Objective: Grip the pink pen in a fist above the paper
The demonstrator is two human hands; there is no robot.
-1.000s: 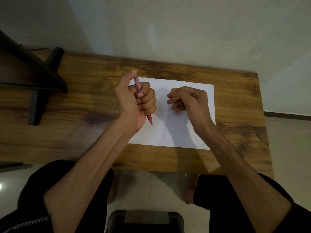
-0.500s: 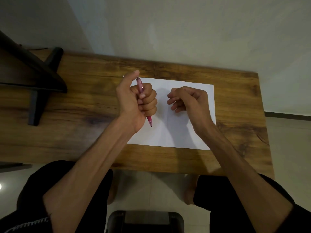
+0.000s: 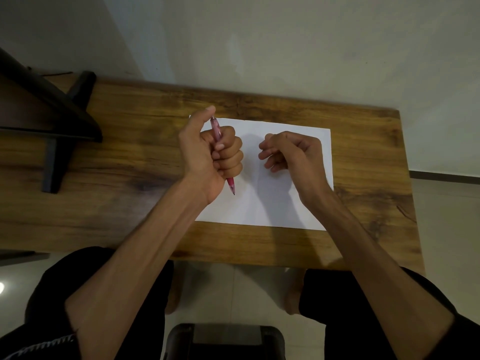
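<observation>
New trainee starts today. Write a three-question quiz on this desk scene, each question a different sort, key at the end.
1. True or false: the left hand grips the pink pen in a fist.
2. The pen tip points toward: A) the wall B) the person C) the black stand.
3. Fill in: the white sheet of paper lies on the ____ desk.

Key: 1 true; 2 B; 3 wooden. The right hand, fingers curled, holds nothing visible.
</observation>
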